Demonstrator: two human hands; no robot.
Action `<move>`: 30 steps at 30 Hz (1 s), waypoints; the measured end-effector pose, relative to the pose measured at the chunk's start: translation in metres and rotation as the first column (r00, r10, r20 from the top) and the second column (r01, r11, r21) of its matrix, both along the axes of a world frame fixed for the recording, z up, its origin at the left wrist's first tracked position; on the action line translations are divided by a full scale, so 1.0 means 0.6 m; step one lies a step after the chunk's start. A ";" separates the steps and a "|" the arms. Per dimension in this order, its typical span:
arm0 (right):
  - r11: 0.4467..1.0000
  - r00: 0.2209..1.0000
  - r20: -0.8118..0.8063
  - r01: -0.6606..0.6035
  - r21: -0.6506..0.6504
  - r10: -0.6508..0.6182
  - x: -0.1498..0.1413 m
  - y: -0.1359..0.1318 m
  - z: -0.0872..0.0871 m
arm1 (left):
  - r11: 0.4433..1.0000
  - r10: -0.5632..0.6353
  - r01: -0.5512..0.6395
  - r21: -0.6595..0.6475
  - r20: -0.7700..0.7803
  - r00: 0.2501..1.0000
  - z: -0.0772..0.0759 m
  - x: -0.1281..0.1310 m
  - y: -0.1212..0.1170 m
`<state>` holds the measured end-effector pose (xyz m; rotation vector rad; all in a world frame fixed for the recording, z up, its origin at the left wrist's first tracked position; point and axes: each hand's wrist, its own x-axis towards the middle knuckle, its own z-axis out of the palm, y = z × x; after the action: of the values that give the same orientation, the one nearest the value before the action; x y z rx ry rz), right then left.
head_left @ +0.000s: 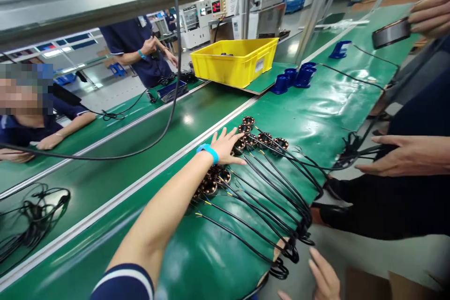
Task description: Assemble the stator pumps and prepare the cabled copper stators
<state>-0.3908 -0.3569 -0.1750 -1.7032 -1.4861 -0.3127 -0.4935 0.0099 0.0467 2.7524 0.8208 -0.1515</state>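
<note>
My left hand (227, 145), with a blue wristband, reaches out over the green mat (316, 112). Its fingers are spread and rest on a row of small round wound coils (262, 139). More coils (214, 180) lie under my wrist. Each coil trails a black cable (267, 197) that runs to the mat's near edge and ends in a looped bundle (291, 248). My right hand (325, 279) hovers low beside that edge, fingers extended, holding nothing, close to the cable loops.
Another person's hand (404, 154) lies on cable ends at the right; their other hand (431, 11) holds a black flat object (391, 33). A yellow bin (234, 61) and blue holders (297, 76) stand farther back. Two people work across the conveyor (105, 168). A tangle of cables (31, 215) lies at left.
</note>
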 end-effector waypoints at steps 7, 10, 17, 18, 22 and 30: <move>0.984 0.919 -0.354 0.178 -0.014 -0.172 -0.041 0.070 -0.024 | 0.994 -0.034 0.035 0.099 -0.009 0.999 -0.002 -0.174 -0.151; 0.996 0.927 -0.365 0.087 -0.014 -0.086 -0.012 0.062 -0.006 | 0.995 0.023 -0.022 0.095 -0.016 1.000 -0.035 -0.203 -0.172; 0.966 0.920 -0.391 -0.120 -0.227 0.022 0.005 0.029 0.035 | 0.991 0.016 -0.020 0.131 0.033 0.999 -0.061 -0.201 -0.145; 0.951 0.904 -0.425 -0.166 -0.260 0.041 0.003 0.028 0.041 | 0.990 0.013 -0.018 0.137 0.038 0.999 -0.061 -0.200 -0.141; 0.938 0.882 -0.472 -0.156 -0.311 -0.009 0.004 0.030 0.082 | 0.983 0.001 -0.007 0.181 0.035 0.999 -0.066 -0.197 -0.124; 0.884 0.453 -0.888 -0.380 -0.271 -0.077 0.027 0.048 0.162 | 0.981 -0.003 -0.002 0.194 0.024 1.000 -0.072 -0.198 -0.097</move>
<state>-0.3747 -0.3283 -0.0780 -1.5918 -0.8747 1.0038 -0.6120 -0.0480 0.0034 2.9294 0.8715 -0.0390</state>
